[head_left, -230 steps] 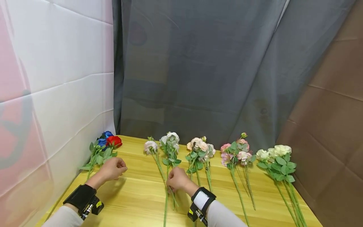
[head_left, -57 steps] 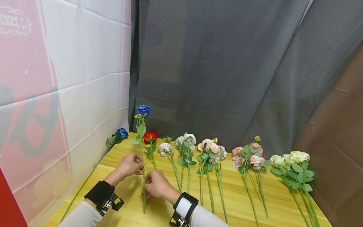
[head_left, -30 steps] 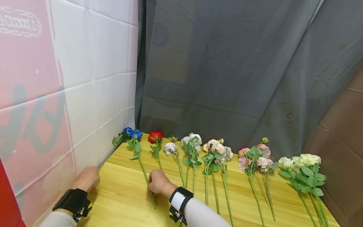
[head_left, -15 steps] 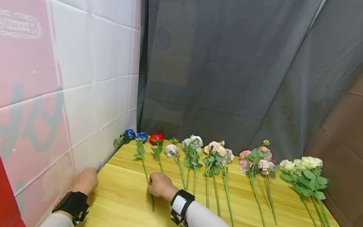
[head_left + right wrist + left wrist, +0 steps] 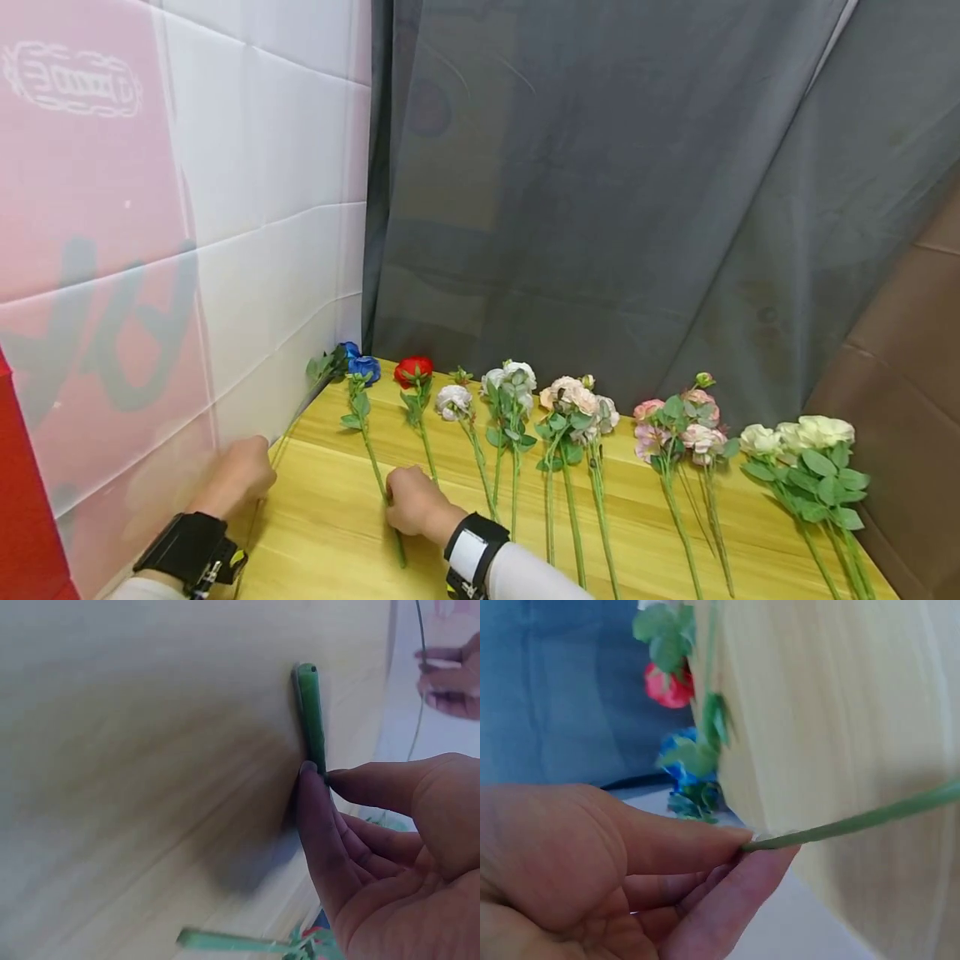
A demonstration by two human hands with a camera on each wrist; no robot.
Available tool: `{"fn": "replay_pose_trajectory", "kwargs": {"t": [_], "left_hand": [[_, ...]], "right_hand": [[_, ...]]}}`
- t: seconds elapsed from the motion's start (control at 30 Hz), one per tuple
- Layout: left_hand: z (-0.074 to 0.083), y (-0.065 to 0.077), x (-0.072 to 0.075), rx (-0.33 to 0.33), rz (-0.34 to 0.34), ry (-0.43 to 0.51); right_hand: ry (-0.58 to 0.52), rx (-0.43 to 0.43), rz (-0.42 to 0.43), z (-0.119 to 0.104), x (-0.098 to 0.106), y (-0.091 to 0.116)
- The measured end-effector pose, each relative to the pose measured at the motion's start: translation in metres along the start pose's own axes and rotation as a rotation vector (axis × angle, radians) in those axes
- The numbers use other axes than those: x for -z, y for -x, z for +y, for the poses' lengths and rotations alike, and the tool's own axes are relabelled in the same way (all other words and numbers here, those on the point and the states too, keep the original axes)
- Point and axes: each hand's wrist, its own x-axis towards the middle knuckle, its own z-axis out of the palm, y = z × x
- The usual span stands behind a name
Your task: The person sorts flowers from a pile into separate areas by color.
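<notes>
Near the left wall, my left hand (image 5: 240, 477) pinches a thin green stem (image 5: 870, 817) between thumb and fingers; it runs toward the farther blue rose (image 5: 348, 350) at the back left corner. Beside it lies another blue rose (image 5: 365, 369), its stem slanting toward me. My right hand (image 5: 417, 502) pinches that stem low down, and the cut end (image 5: 311, 712) sticks out past the fingertips, close over the wood. Just right of these, a red rose (image 5: 413, 372) lies with its stem passing behind my right hand.
Rightward along the yellow wooden table (image 5: 330, 533) lie white flowers (image 5: 453, 402), peach flowers (image 5: 570, 395), pink flowers (image 5: 701, 437) and cream roses (image 5: 823, 432), stems toward me. A white and pink cloth wall (image 5: 277, 275) borders the left edge; a grey curtain (image 5: 570, 208) hangs behind.
The heaped blue and red roses are now spread out. A blue rose held upright by both hands has been laid down; my left hand has moved left and taken the other blue rose's stem.
</notes>
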Motion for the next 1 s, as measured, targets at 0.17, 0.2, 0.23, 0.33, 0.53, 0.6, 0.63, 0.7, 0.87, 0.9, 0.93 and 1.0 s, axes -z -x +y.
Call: {"fn": "replay_pose_trajectory", "kwargs": {"t": [0.17, 0.2, 0.23, 0.33, 0.53, 0.6, 0.63, 0.7, 0.87, 0.9, 0.93, 1.0], "left_hand": [[0.016, 0.001, 0.006, 0.028, 0.024, 0.108], [0.019, 0.002, 0.007, 0.038, 0.028, 0.139], [0.023, 0.003, 0.008, 0.045, 0.027, 0.184], [0.038, 0.006, 0.012, 0.067, 0.015, 0.326], [0.076, 0.003, 0.007, 0.046, 0.003, 0.502], [0.088, 0.000, 0.002, 0.037, -0.002, 0.530], [0.094, -0.002, -0.002, 0.031, -0.005, 0.530], [0.103, -0.004, -0.009, 0.019, -0.009, 0.520], [0.121, -0.007, -0.019, -0.008, -0.020, 0.503], [0.123, -0.007, -0.020, -0.014, -0.023, 0.510], [0.124, -0.007, -0.021, -0.016, -0.029, 0.514], [0.123, -0.007, -0.023, -0.031, -0.048, 0.517]], "right_hand": [[-0.013, -0.021, -0.039, -0.007, 0.002, 0.003], [-0.021, -0.024, -0.047, -0.007, 0.003, 0.004], [-0.031, -0.025, -0.051, -0.007, 0.004, 0.004], [-0.066, -0.001, -0.032, -0.005, 0.009, 0.004], [-0.473, 0.052, -0.069, -0.014, 0.023, -0.001], [-0.660, 0.046, -0.116, -0.021, 0.024, 0.000], [-0.728, 0.043, -0.131, -0.024, 0.023, 0.000], [-0.803, 0.029, -0.133, -0.029, 0.021, 0.003], [-0.902, -0.046, -0.084, -0.028, 0.019, 0.010], [-0.922, -0.060, -0.084, -0.026, 0.020, 0.011], [-0.935, -0.071, -0.085, -0.024, 0.020, 0.012], [-0.939, -0.079, -0.091, -0.021, 0.021, 0.014]]}}
